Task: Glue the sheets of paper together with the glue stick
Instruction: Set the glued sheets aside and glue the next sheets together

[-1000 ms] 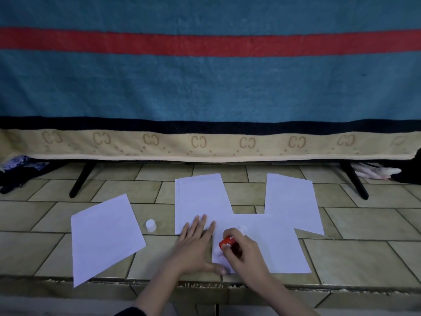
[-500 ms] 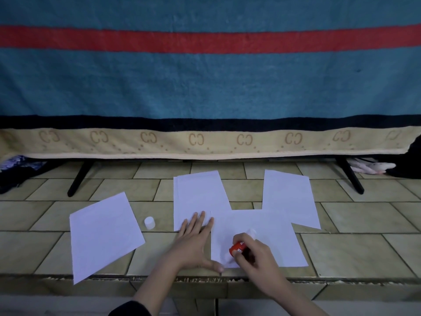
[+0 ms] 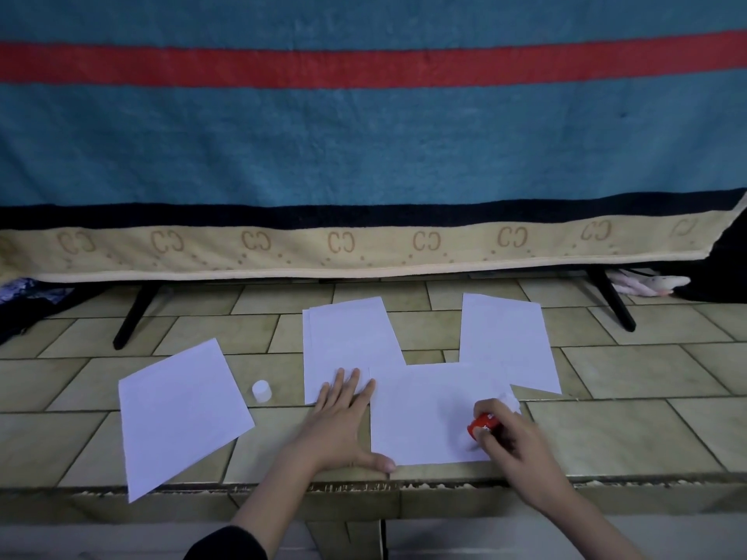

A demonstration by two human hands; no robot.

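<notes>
Four paper sheets [image 3: 424, 418]; one cap [image 3: 261, 390]. Left hand [image 3: 343, 422] flat on sheets; right hand [image 3: 513, 438] grips glue stick [image 3: 483, 425].

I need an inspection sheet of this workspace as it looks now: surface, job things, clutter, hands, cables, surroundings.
Surface: tiled ledge, beige, front edge chipped.
Job's things: middle sheet lies flat, overlapping the stack of sheets behind it and the right sheet; left sheet apart, tilted; glue stick, red; white cap standing off the stick.
Clutter: nothing seen.
Hands: left hand flat, pressing the papers; right hand grips the glue stick on the middle sheet.
Cables: nothing seen.
Surroundings: striped blanket hanging behind; black stand legs.
</notes>
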